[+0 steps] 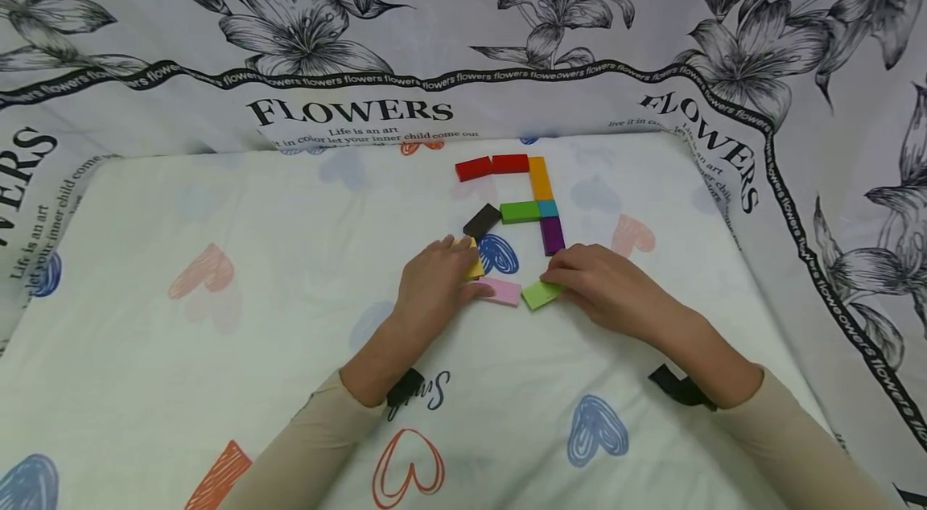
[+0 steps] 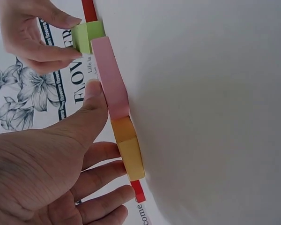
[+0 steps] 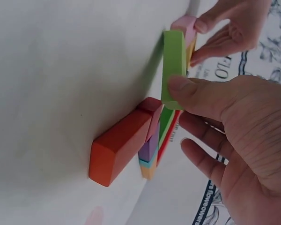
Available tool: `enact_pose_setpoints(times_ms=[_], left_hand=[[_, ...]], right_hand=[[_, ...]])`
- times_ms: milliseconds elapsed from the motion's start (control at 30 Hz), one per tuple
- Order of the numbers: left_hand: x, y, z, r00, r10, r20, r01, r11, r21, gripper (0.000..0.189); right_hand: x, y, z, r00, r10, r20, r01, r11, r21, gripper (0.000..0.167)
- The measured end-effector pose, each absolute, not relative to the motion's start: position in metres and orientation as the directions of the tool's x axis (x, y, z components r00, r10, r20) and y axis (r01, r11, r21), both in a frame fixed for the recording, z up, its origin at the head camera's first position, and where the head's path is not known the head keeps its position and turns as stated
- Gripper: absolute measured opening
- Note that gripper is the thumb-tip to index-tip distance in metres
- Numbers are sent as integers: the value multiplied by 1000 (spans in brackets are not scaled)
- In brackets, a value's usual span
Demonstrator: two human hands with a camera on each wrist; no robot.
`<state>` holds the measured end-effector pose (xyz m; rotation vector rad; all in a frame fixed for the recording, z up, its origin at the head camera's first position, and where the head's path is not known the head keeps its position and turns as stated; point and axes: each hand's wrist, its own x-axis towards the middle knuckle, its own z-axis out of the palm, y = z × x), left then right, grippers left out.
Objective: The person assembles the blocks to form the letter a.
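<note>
Small coloured wooden blocks form a winding line on the heart-patterned sheet. My left hand (image 1: 432, 279) reaches over the yellow block (image 2: 132, 159), fingertips against its side, while the thumb touches the pink block (image 1: 501, 292). The fingers look fairly straight. My right hand (image 1: 610, 289) pinches the light green block (image 3: 174, 58) between thumb and fingers, close to the pink block's end. Beside that hand, an orange-red block (image 3: 119, 145) and a small dark pink block (image 3: 151, 105) stand in the right wrist view; in the head view the hand hides them.
Farther back lie two red blocks (image 1: 510, 164), an orange block (image 1: 540, 178), a green block (image 1: 520, 212), a small teal block (image 1: 547, 208) and a purple block (image 1: 553, 236). A dark brown block (image 1: 481, 220) sits near the left fingers. The sheet (image 1: 290, 228) has a flower-printed border.
</note>
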<state>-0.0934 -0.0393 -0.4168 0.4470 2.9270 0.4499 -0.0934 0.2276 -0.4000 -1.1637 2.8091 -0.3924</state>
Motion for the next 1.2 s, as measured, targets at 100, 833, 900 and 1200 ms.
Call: enact_pose_setpoints(times_ms=[100,833,900,1200], left_hand=[[-93,-39,-415,-944,314,-104,269,911,313,57],[-99,-50,-417,-936,332,-116,281,905,320,61],[-99,-51,-418,-935,336,-113,284,901,328,60],[-99,-52,-418,-928,359,-102,305,887,346,60]], right_hand=[[-98,225,-399,-689,-724,23,-708,667,-231,32],[-116,223,-402,-573,-819,41,-810,558,-180,32],[-116,223,-403,-575,-817,36,-808,560,-181,32],[-115,225,-410,-595,-802,53,-795,578,-183,34]])
